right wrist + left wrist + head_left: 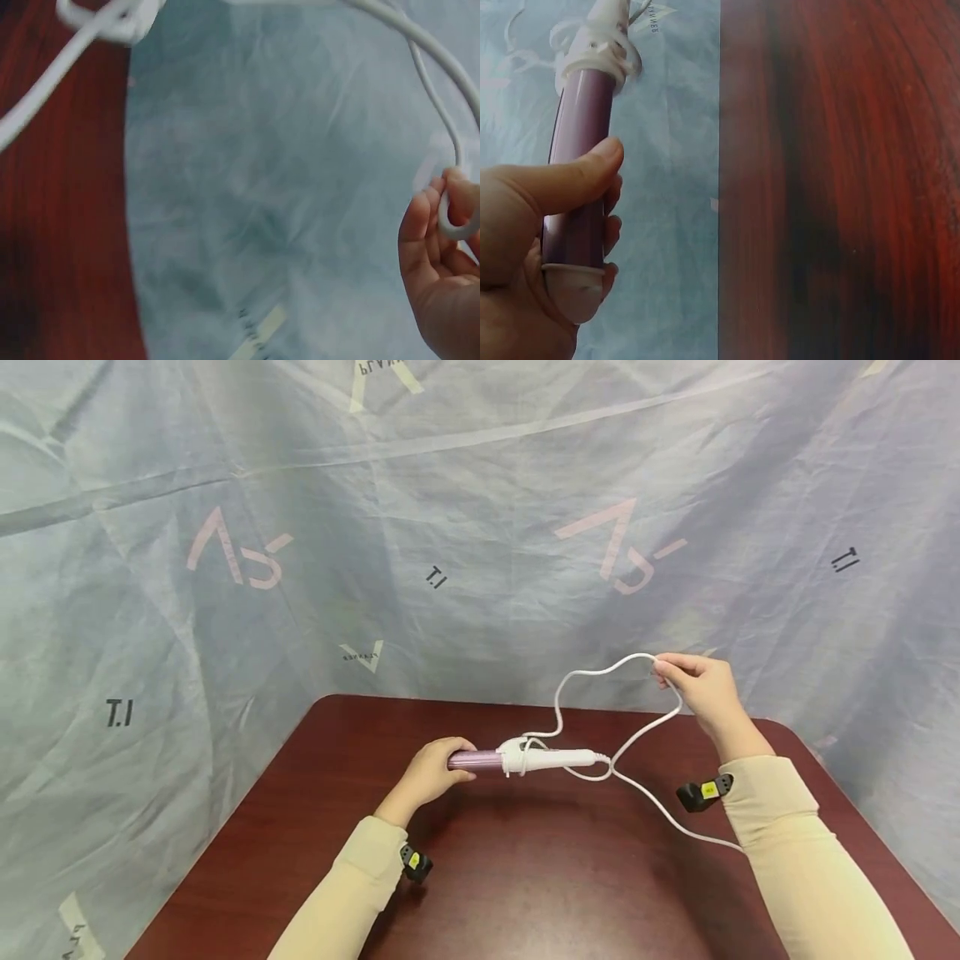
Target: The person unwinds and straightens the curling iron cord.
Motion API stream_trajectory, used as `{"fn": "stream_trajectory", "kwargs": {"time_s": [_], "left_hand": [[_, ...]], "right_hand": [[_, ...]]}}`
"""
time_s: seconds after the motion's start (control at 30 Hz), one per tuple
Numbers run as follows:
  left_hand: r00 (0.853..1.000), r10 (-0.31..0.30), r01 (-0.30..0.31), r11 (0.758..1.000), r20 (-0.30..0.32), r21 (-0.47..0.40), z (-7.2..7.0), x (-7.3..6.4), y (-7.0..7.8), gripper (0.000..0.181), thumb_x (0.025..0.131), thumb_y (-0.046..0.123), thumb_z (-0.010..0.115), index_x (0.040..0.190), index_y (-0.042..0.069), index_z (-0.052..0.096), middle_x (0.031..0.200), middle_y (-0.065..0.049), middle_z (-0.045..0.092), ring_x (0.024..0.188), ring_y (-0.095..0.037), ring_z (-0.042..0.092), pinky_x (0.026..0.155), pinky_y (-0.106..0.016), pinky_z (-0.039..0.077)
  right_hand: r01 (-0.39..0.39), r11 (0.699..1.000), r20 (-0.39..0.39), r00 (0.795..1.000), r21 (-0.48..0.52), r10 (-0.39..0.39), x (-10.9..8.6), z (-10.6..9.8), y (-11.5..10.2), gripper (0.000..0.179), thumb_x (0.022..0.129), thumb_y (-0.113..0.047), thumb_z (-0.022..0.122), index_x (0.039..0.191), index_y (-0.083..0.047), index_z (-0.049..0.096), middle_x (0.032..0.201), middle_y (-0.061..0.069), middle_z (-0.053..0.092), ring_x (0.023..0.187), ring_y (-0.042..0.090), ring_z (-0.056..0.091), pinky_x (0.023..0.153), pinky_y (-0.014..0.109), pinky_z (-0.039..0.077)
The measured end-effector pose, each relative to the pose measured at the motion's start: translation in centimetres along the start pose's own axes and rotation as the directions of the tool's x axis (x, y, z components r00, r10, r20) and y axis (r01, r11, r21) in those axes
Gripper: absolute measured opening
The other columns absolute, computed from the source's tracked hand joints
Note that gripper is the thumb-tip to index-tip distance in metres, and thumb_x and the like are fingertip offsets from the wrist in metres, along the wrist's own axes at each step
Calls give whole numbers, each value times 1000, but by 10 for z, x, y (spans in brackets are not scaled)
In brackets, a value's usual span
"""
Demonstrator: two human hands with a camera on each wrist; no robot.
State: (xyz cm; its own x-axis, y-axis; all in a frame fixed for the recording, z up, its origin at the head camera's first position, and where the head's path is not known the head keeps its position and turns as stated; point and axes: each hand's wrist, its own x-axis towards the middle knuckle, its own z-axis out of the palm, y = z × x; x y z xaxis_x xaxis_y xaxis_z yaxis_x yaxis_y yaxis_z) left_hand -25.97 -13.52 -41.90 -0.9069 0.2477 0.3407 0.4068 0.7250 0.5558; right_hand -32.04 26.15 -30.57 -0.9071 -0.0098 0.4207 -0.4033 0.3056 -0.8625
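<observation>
A curling iron (555, 759) with a white handle and a purple barrel is held level above the table. My left hand (433, 770) grips it round the barrel (583, 120), thumb across the near side in the left wrist view. The pale tip (574, 292) pokes out below my fingers there. Up and to the right, my right hand (701, 687) pinches a loop of the white cord (566, 681). In the right wrist view the cord (442, 112) bends between thumb and fingers. Some cord winds loosely about the handle, and one length runs down behind the right forearm.
A dark red wooden table (525, 877) lies below both hands. Grey printed sheeting (480, 527) hangs behind the table and along its sides. Each wrist wears a small black camera (697, 795) over a cream sleeve.
</observation>
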Motion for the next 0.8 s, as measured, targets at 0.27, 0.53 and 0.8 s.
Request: {"fn": "stream_trajectory", "kwargs": {"time_s": [0.27,0.53,0.8], "left_hand": [[996,-44,37,995,-78,-95,-4,0,-4,34,75,13,82,105,16,66,104,-5,69,90,-20,60,82,-39,47],[949,-160,126,982,-272,-138,-9,4,-7,38,76,15,81,110,11,65,108,-11,69,94,-28,61,83,-43,46],[880,-258,227,966,-398,-123,-12,10,-7,39,77,17,81,111,11,65,111,-12,69,97,-32,62,84,-46,45]], "right_hand": [[-194,962,93,972,-194,215,-16,-17,42,42,93,-19,64,118,15,60,69,-20,66,66,-2,62,63,17,51],[-221,889,278,896,-400,347,-49,-26,74,26,94,-10,61,107,11,65,78,3,70,69,14,63,62,30,53],[-240,905,543,736,-350,405,-89,-27,87,14,88,6,57,97,16,61,81,14,68,70,20,65,63,38,57]]}}
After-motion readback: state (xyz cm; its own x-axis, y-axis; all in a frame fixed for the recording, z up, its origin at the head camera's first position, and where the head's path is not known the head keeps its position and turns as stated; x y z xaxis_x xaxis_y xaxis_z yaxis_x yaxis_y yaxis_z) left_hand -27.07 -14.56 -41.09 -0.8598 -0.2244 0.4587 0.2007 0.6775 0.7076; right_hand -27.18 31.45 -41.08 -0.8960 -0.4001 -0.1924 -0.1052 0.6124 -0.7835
